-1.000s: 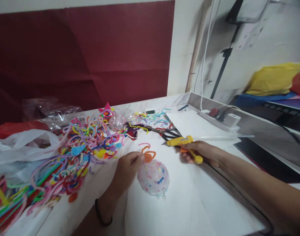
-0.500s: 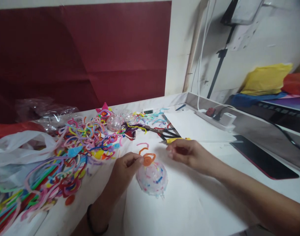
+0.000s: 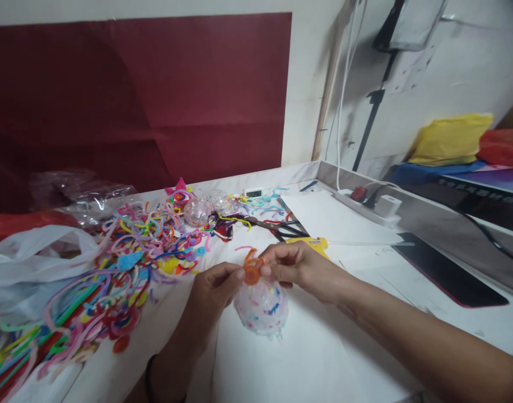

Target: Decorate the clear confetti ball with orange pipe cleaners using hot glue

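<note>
A coiled orange pipe cleaner [image 3: 252, 273] sits at the top of a clear dome [image 3: 260, 310] speckled with coloured bits. My left hand [image 3: 217, 291] pinches the coil's left edge between thumb and fingertips. From the right, my right hand [image 3: 292, 266] pinches the orange strand beside the coil. A thin pink piece [image 3: 243, 247] pokes up just behind the orange loop. Under the dome lies white paper [image 3: 281, 369]. Just behind my right hand is a yellow glue gun [image 3: 313, 243], partly covered by it.
Many coloured pipe cleaners [image 3: 155, 229] are heaped at the left beside a white plastic bag [image 3: 42, 252]. Black-handled scissors [image 3: 281, 226] lie behind the hands. A power strip [image 3: 365, 207] and a black phone-like slab [image 3: 453, 271] are at the right.
My right hand has moved left and down from the glue gun's front to the orange coil, closing on its strand. My left hand keeps its pinch on the coil.
</note>
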The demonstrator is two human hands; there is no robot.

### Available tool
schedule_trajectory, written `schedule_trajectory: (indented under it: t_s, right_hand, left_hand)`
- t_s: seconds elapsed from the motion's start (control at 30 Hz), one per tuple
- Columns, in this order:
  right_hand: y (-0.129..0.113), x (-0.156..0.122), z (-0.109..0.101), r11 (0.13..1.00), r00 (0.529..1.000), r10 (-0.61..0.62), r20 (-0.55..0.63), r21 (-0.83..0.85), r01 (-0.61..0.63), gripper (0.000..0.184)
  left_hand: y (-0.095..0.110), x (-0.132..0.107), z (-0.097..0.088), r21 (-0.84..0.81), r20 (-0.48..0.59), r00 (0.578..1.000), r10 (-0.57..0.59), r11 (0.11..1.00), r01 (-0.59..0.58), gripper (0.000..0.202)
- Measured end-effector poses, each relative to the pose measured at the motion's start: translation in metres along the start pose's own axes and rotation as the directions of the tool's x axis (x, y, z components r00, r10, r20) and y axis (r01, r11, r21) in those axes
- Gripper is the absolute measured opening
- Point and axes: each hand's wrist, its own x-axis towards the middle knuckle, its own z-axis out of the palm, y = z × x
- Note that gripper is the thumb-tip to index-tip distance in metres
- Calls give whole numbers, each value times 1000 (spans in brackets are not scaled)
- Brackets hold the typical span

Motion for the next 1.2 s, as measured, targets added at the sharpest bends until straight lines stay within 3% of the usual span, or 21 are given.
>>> schedule_trajectory:
  t_s: [0.17, 0.3, 0.37, 0.47, 0.57, 0.67, 1.2]
  right_hand:
    - [-8, 0, 0, 999, 999, -44, -19, 23, 44, 30]
    - [-11, -3, -7, 974, 999, -47, 5, -223, 47, 20]
    - [-11, -7, -10, 913, 998, -59, -23, -405, 45, 12]
    - [-7, -13, -13, 765, 994, -99, -55, -642, 41, 16]
    - [0, -16, -13, 645, 992, -111, -55, -763, 30, 19]
    - [8, -14, -12, 602, 988, -136, -78, -798, 20, 18]
    - [22, -16, -8, 614, 990, -76, -116, -788, -45, 19]
  left_hand:
    - [4, -1, 5, 54, -37, 993, 110, 993, -108, 24]
    - [2, 0, 9, 130, -69, 992, 105, 987, -95, 21]
    - [-3, 2, 11, 149, -77, 994, 81, 986, -68, 21]
    - [-11, 6, 14, 165, -73, 996, 41, 986, -29, 19]
    - [-15, 9, 17, 191, -64, 998, 7, 981, 6, 19]
    - [-16, 11, 20, 227, -60, 998, -11, 973, 25, 19]
    - [-24, 16, 20, 442, -96, 992, 86, 896, -35, 18]
